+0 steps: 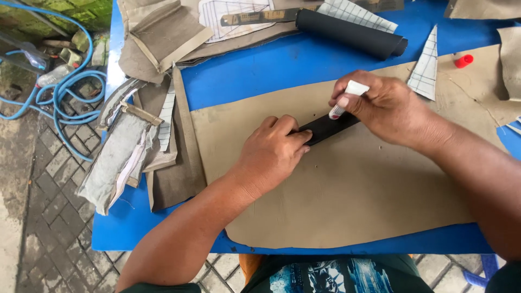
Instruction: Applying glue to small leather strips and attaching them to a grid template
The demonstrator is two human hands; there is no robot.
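Observation:
A narrow black strip [329, 126] lies on a large tan sheet [347, 195] spread over the blue table [255, 70]. My left hand [271, 152] presses down on the strip's left end with its fingers closed over it. My right hand [380, 108] grips a small white tube [347, 96] with a red tip, nozzle down, touching the strip's upper edge near its right end.
A rolled black sheet [353, 33] and a ruler [260, 17] lie at the back. Tan cut pieces [163, 38] and grid-paper patterns [426, 65] are scattered around. A red cap [463, 61] sits at right. Layered scraps [125, 152] overhang the left edge; a blue hose [59, 103] is on paving.

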